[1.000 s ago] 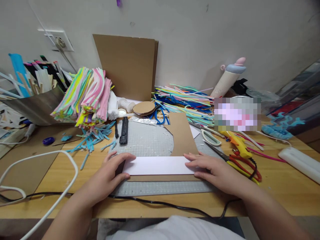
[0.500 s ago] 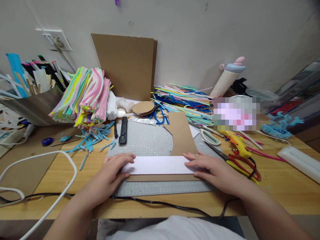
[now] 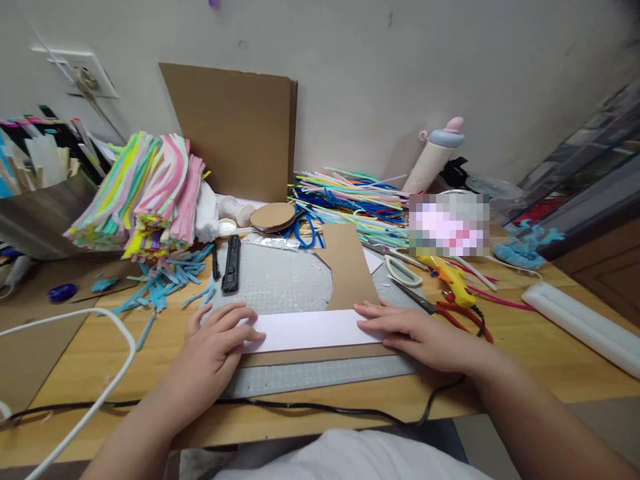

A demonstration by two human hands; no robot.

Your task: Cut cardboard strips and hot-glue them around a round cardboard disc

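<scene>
Lying flat and smooth, a long white rectangular strip (image 3: 310, 330) spans the space between two bare hands. Matte brown cardboard (image 3: 310, 356) shows along its near edge, over a gridded grey mat (image 3: 280, 280) on the wood-grained surface (image 3: 170, 333). The left hand (image 3: 215, 350) has an open grip, fingers slightly spread on the strip's left end; the right hand (image 3: 423, 333) is likewise open, fingertips on the right end, neither closed around it. Beyond the strip stands out a flat cardboard piece (image 3: 350, 267) with a concave curved edge. Fuzzy blue offcuts (image 3: 173, 283) lie left of a ribbed black cutter (image 3: 231, 265). Compared with the earlier frame, the left hand's visible digits sit closer together on the white face, the right hand looks nearly unchanged, and the view has swung rightward.
</scene>
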